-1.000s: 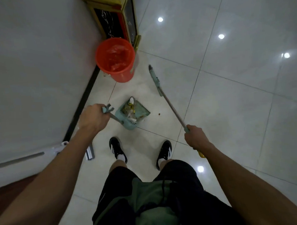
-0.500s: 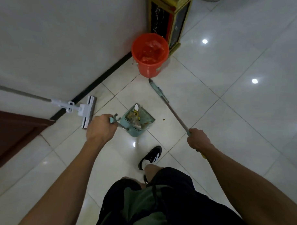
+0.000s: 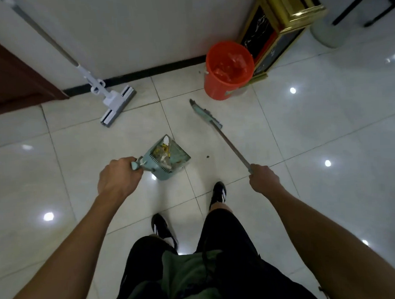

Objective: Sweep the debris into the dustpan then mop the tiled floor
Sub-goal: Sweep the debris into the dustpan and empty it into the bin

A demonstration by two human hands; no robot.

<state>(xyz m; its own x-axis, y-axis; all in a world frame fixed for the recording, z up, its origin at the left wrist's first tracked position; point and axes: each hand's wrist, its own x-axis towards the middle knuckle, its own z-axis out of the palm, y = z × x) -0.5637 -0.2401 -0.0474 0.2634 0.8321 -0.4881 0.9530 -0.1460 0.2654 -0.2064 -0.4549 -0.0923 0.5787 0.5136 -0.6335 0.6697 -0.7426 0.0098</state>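
Note:
My left hand (image 3: 118, 177) grips the handle of a pale teal dustpan (image 3: 179, 155) that holds yellow and white debris and sits low over the tiled floor (image 3: 303, 127). My right hand (image 3: 263, 178) holds the long handle of a teal broom (image 3: 205, 113), whose head points away toward an orange bucket (image 3: 228, 69). A small dark crumb (image 3: 207, 157) lies on the tile between dustpan and broom. A white flat mop (image 3: 117, 103) leans against the wall, its head on the floor at the left.
The orange bucket, lined with a red bag, stands by a gold and black cabinet (image 3: 279, 23). A dark wooden door (image 3: 12, 82) is at the far left. My two black shoes (image 3: 218, 193) stand just behind the dustpan.
The view has swung left, so mop, bucket and cabinet now sit further right. Both hands keep their grips. My feet have stepped, and the dustpan has turned a little.

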